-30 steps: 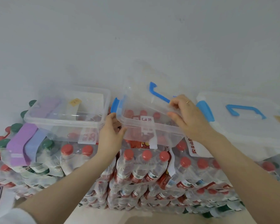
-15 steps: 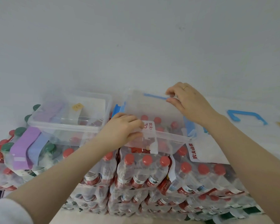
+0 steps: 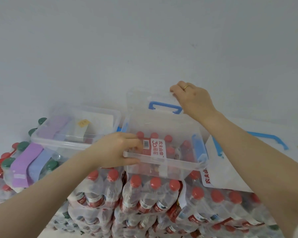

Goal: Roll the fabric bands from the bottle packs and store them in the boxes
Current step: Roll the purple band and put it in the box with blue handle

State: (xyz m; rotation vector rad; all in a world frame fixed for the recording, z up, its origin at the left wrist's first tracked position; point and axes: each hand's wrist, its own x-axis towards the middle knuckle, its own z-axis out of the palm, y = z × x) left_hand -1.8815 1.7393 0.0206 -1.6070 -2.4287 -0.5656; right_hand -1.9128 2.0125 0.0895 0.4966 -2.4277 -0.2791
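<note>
A clear plastic box (image 3: 177,166) sits on top of the shrink-wrapped packs of red-capped bottles (image 3: 144,196). My left hand (image 3: 117,150) grips the box's front-left rim. My right hand (image 3: 193,98) pinches the top edge of its clear lid (image 3: 155,103), which has a blue handle (image 3: 165,107) and stands raised behind the box. To the left, a second clear box (image 3: 72,141) has no lid on it and holds a purple fabric band (image 3: 55,124). Purple and pale blue bands (image 3: 27,165) hang over a bottle pack below it.
A third box with a closed lid and a blue handle (image 3: 267,138) lies at the right, partly behind a white printed sheet (image 3: 220,169). Green-capped bottles (image 3: 7,164) stand at the far left. A plain white wall rises right behind the boxes.
My right hand has lifted the lid from lying over the box to standing upright behind it. My left hand moved from the box's left corner onto its front rim.
</note>
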